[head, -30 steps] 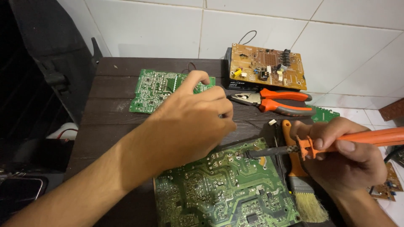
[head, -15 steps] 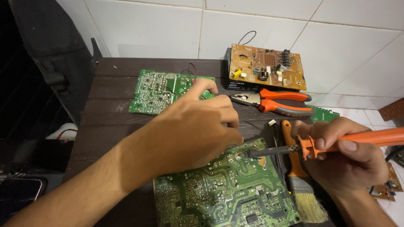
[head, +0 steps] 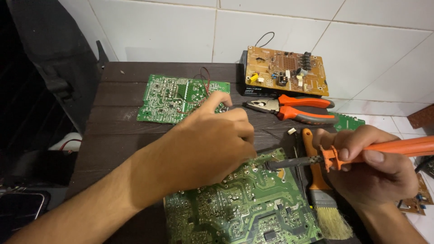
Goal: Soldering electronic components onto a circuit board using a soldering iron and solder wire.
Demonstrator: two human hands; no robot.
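Note:
A large green circuit board [head: 244,208] lies solder side up at the near edge of a dark wooden table [head: 117,131]. My left hand [head: 208,140] rests with curled fingers on the board's upper edge; whether the fingers pinch anything there is hidden. My right hand [head: 375,167] grips an orange-handled soldering iron [head: 343,153]. Its dark tip points left and touches the board close to my left fingers.
A second green board [head: 176,97] with thin red wires lies at the back left. A brown board [head: 285,70] sits on a black box by the tiled wall. Orange-handled pliers [head: 289,108] lie in front of it. A brush [head: 323,203] lies under my right hand.
My left hand has shifted slightly right and down along the board's edge. The soldering iron tip has stayed at the same spot on the board.

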